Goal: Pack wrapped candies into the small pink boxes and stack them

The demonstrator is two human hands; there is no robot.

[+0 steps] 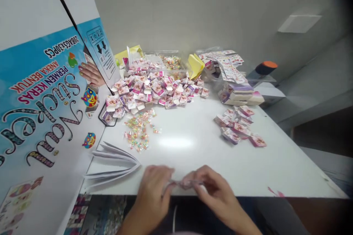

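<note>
Both hands meet at the table's front edge around a small, thin, folded piece of paper [183, 183], blurred and partly covered by fingers. My left hand [156, 187] pinches its left end, and my right hand [211, 185] grips the other end between thumb and fingers. Left of them lies a folded stack of white sheets [118, 167], its leaves fanned. Beyond that, small clear candy packets [139, 130] are scattered. A large heap of small pink and purple boxes [157, 88] stands behind the packets. Farther right is a smaller group of similar boxes [238, 126].
A big printed carton [49, 91] walls off the left side. Clear plastic bins [171, 60] stand at the back, near yellow paper [195, 66]. Printed sticker sheets [226, 64] lie over a bin at back right, above flat box stacks [237, 93] and beside an orange-topped cylinder [267, 67].
</note>
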